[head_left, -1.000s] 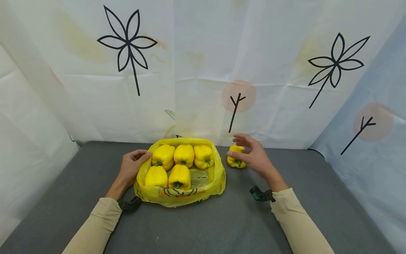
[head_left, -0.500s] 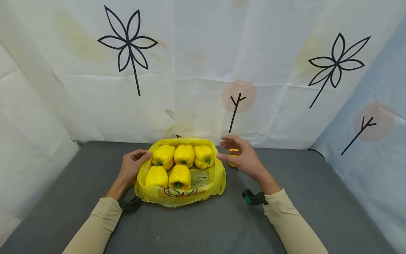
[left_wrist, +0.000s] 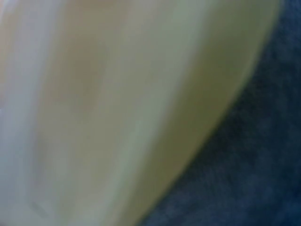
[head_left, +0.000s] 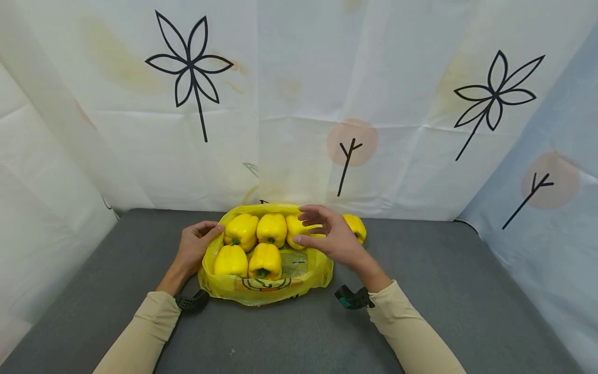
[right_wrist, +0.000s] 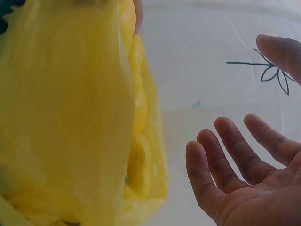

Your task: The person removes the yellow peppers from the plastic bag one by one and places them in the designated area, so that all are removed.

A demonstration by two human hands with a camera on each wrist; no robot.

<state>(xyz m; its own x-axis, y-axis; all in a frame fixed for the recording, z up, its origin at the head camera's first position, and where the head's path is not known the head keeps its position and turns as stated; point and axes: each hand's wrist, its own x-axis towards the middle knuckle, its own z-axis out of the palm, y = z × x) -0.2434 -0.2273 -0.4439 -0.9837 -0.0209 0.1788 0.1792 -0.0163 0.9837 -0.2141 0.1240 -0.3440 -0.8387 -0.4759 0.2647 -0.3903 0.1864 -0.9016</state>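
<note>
A yellow plastic bag stands with its mouth rolled wide, several yellow bell peppers inside in two rows. My left hand pinches the bag's left rim, thumb over the edge and fingers outside. Over the back right pepper in the bag hovers my right hand, fingers apart and holding nothing; the right wrist view shows its bare palm and spread fingers. Another bell pepper lies on the table just right of the bag, partly hidden by that hand. The left wrist view is mostly blurred yellow plastic.
At the bag's front right corner its printed bottom shows between peppers and wall. The grey table runs to white curtains with plant drawings behind and at both sides.
My right hand has moved left, from the pepper outside the bag to above the bag's right side, carrying nothing. That pepper remains on the table. The left hand has stayed on the rim.
</note>
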